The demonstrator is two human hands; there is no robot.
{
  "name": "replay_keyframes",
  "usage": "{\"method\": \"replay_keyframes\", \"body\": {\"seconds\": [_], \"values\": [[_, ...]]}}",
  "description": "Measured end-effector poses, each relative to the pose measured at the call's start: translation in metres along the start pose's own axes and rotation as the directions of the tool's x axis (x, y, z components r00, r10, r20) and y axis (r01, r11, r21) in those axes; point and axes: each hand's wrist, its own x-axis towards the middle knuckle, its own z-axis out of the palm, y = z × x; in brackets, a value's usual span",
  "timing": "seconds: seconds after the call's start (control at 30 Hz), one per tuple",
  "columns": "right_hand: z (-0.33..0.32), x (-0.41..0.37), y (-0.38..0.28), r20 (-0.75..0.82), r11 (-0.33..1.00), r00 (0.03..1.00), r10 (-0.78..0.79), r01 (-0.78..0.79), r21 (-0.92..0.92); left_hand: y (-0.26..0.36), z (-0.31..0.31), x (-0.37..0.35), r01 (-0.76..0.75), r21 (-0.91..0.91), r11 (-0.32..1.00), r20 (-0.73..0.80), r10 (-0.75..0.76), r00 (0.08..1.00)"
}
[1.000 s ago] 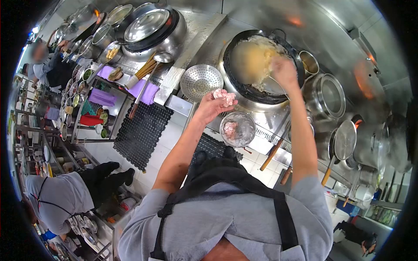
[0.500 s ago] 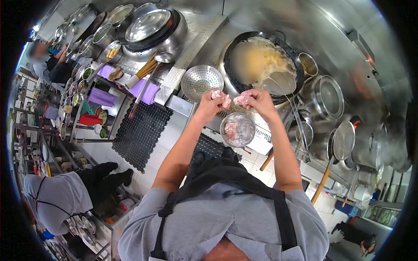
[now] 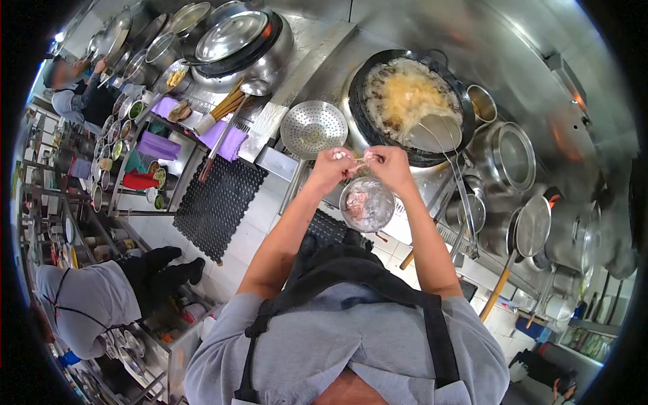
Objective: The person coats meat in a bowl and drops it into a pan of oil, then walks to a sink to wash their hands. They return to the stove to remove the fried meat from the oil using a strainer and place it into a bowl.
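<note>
My left hand (image 3: 330,171) is closed around pale, flour-coated raw meat (image 3: 341,154), which shows at the fingers. Close beside it, my right hand (image 3: 391,166) pinches pale meat at its fingertips, and the two hands nearly meet. Just below them is a metal bowl (image 3: 389,210) with pink raw meat (image 3: 356,202) and white powder inside. Beyond the hands, a black wok (image 3: 360,111) holds bubbling oil (image 3: 407,88). A round wire strainer (image 3: 435,131) rests in the oil at the wok's near right side.
Left of the wok lies a perforated metal ladle (image 3: 314,128). To the right stand metal pots (image 3: 516,156) and a long-handled strainer (image 3: 533,226). A lidded pot (image 3: 231,37) sits at upper left. Co-workers (image 3: 94,290) stand left. A black mat (image 3: 219,206) covers the floor.
My hands have come closer together, the right one shifting left. Less meat shows between my fingers now. The co-worker at upper left has moved their arms.
</note>
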Motion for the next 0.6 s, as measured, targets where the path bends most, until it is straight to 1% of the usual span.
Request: {"method": "replay_keyframes", "body": {"seconds": [0.03, 0.1, 0.13, 0.2, 0.23, 0.27, 0.33, 0.37, 0.43, 0.47, 0.53, 0.6], "values": [[-0.002, 0.008, 0.008, -0.005, 0.998, 0.999, -0.044, 0.044, 0.04, 0.0, 0.001, -0.001, -0.019, -0.074, 0.997, -0.048, 0.015, 0.999], [-0.012, 0.027, 0.021, -0.12, 0.993, 0.992, 0.023, -0.009, 0.115, 0.001, 0.003, -0.004, -0.068, -0.21, 0.975, -0.144, 0.038, 0.989], [-0.019, 0.04, 0.026, -0.174, 0.988, 0.983, 0.057, -0.03, 0.154, 0.003, -0.002, -0.005, -0.062, -0.239, 0.969, -0.124, 0.033, 0.992], [-0.047, 0.076, 0.032, -0.234, 0.99, 0.971, -0.045, 0.012, -0.138, 0.01, -0.022, -0.01, -0.052, -0.293, 0.955, -0.089, 0.027, 0.996], [-0.054, 0.092, 0.031, -0.187, 0.983, 0.981, -0.047, 0.012, -0.182, 0.003, -0.031, -0.009, -0.101, -0.286, 0.953, -0.047, 0.092, 0.995], [-0.06, 0.111, 0.032, -0.141, 0.974, 0.989, -0.048, 0.015, -0.227, 0.008, -0.029, -0.013, -0.086, -0.304, 0.949, -0.064, 0.069, 0.996], [-0.056, 0.161, 0.085, -0.096, 0.904, 0.985, -0.144, 0.092, -0.418, 0.023, -0.016, -0.022, -0.058, -0.338, 0.939, -0.092, 0.028, 0.995], [-0.059, 0.174, 0.083, -0.079, 0.889, 0.993, -0.09, 0.044, -0.456, 0.024, -0.019, -0.02, -0.047, -0.372, 0.927, -0.065, 0.025, 0.998], [-0.073, 0.187, 0.059, -0.048, 0.845, 0.998, 0.026, -0.048, -0.533, 0.024, -0.019, -0.024, -0.075, -0.359, 0.93, -0.026, 0.071, 0.997], [-0.076, 0.182, 0.046, -0.043, 0.883, 0.999, -0.023, 0.0, -0.469, 0.025, -0.02, -0.025, -0.089, -0.355, 0.931, -0.006, 0.093, 0.996], [-0.074, 0.144, -0.001, -0.04, 0.935, 0.991, -0.125, 0.104, -0.34, 0.026, -0.021, -0.026, -0.083, -0.337, 0.938, -0.005, 0.087, 0.996], [-0.053, 0.081, -0.066, 0.204, 0.941, 0.972, -0.118, 0.175, -0.289, 0.026, -0.018, -0.024, -0.074, -0.323, 0.944, 0.002, 0.079, 0.997]]}}
